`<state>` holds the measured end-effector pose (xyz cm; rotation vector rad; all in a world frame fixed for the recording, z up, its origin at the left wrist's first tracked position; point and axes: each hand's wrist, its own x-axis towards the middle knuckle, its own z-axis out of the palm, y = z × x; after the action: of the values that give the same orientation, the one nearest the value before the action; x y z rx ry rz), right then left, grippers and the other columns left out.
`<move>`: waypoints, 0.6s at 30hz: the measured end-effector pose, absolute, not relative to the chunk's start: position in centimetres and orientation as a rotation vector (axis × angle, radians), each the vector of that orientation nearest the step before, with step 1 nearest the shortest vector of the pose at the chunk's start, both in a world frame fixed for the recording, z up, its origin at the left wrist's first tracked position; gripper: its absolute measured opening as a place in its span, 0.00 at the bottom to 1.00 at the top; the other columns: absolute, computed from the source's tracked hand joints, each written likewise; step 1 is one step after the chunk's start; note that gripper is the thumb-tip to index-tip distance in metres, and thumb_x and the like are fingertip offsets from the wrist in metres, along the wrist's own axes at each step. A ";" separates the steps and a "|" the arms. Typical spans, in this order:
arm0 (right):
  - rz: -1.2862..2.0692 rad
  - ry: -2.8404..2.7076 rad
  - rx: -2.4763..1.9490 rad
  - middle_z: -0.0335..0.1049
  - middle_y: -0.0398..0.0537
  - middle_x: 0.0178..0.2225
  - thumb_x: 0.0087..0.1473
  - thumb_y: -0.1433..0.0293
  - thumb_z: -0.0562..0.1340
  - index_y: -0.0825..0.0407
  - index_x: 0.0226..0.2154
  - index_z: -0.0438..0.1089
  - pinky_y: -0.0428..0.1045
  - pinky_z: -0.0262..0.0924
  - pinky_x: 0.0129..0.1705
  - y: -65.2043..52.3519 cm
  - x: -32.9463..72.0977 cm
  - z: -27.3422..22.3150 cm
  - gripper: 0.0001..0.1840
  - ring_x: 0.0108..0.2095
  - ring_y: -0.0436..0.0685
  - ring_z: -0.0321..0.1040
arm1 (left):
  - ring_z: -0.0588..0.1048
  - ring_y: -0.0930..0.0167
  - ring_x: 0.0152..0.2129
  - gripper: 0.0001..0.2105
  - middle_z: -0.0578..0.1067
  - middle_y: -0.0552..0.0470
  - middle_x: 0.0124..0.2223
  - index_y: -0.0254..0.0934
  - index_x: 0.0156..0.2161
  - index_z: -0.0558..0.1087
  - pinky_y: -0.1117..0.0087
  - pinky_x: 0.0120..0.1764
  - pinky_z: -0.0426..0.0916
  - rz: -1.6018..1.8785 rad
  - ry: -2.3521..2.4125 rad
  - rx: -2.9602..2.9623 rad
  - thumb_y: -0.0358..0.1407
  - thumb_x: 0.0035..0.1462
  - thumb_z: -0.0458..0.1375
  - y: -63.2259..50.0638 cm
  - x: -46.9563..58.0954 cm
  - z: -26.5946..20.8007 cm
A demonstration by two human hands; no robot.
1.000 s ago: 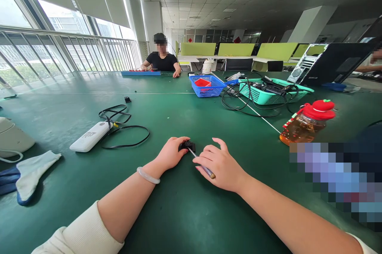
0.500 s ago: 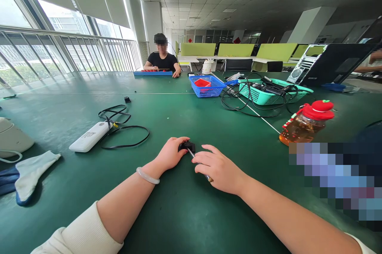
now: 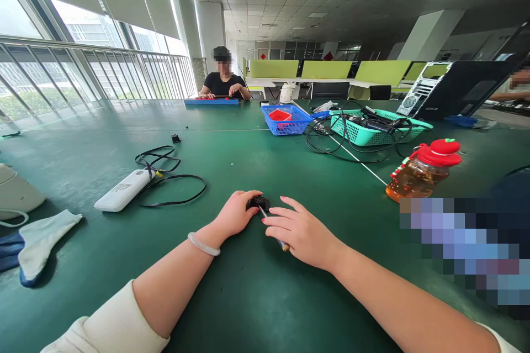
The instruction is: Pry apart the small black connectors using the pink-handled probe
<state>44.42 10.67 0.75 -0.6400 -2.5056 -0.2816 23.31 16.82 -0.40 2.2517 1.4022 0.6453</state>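
My left hand [image 3: 237,214] is closed on a small black part [image 3: 260,202], pinching it against the green table [image 3: 232,309]; its exact kind is too small to make out. In my right hand [image 3: 304,231] is a thin screwdriver [image 3: 264,212] with a metal shaft. The tip meets the near side of the black part, and the handle's end shows below my fingers. My right fingers curve around the tool, with the index finger raised above it. A pale bracelet [image 3: 203,245] circles my left wrist.
A white power strip [image 3: 124,191] with black cable and a glove [image 3: 45,245] lie left. A blue basket [image 3: 287,126], a green basket [image 3: 358,135] with cables, and a red-lidded bottle [image 3: 420,173] stand to the right. Across the table sits a person [image 3: 223,82] by a blue tray [image 3: 211,102].
My right hand and the screwdriver have shifted slightly left, the tip staying at the black part. My left hand keeps its hold. The person opposite has raised one hand from the table.
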 end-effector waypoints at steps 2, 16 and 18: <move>-0.308 -2.468 -0.665 0.76 0.43 0.45 0.47 0.84 0.56 0.49 0.37 0.71 0.67 0.50 0.62 10.6 44.4 0.8 0.19 0.49 0.60 0.69 | 0.69 0.63 0.51 0.20 0.76 0.49 0.50 0.41 0.55 0.70 0.60 0.56 0.64 0.645 1.398 2.258 0.31 0.56 0.57 16.9 23.3 -0.4; -0.358 -2.399 -0.660 0.77 0.44 0.44 0.48 0.83 0.57 0.48 0.38 0.71 0.68 0.44 0.63 10.5 44.5 0.6 0.18 0.51 0.59 0.67 | 0.69 0.63 0.52 0.20 0.76 0.49 0.50 0.42 0.55 0.70 0.60 0.56 0.65 0.628 1.380 2.271 0.31 0.57 0.57 16.6 23.2 -0.2; -0.328 -2.452 -0.639 0.76 0.44 0.45 0.46 0.83 0.56 0.49 0.37 0.71 0.67 0.46 0.62 10.5 44.5 0.7 0.19 0.51 0.59 0.66 | 0.69 0.63 0.52 0.20 0.76 0.49 0.50 0.42 0.55 0.71 0.60 0.56 0.65 0.637 1.373 2.281 0.31 0.56 0.57 16.6 23.3 -0.2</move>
<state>44.51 10.46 0.71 -0.6392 -2.4521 -0.3279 23.25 16.64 -0.23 2.2806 1.3726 0.6366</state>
